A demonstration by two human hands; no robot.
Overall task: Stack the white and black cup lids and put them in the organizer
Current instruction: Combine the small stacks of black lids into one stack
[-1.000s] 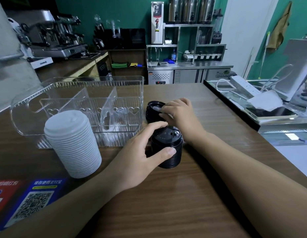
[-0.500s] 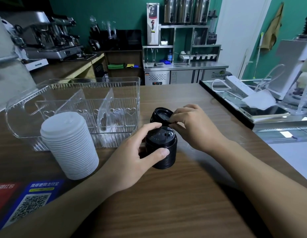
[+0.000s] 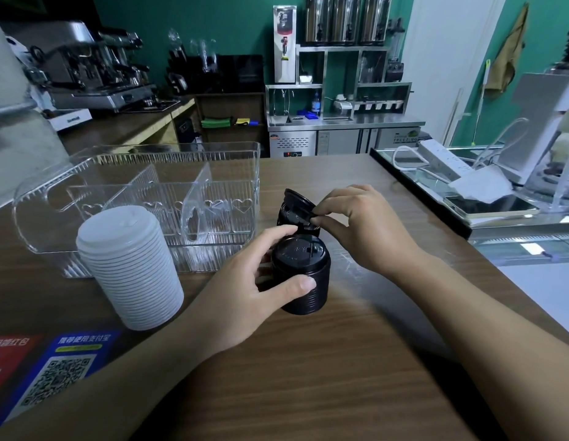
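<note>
the left hand (image 3: 241,291) wraps its thumb and fingers round the black stack (image 3: 303,276), which stands on the wood counter (image 3: 324,377). just behind the black stack, the right hand (image 3: 362,224) pinches one tilted black lid (image 3: 297,205) by its edge, above more black lids (image 3: 288,218). the white stack (image 3: 128,265) stands left of the black stack. the clear organizer (image 3: 143,198) sits behind the white stack. far behind the organizer are a coffee machine (image 3: 85,71) and green walls.

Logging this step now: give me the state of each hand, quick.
Left hand: closed around the black lid stack, holding it on the counter.
Right hand: pinching a single black lid, tilted above the stack.
</note>
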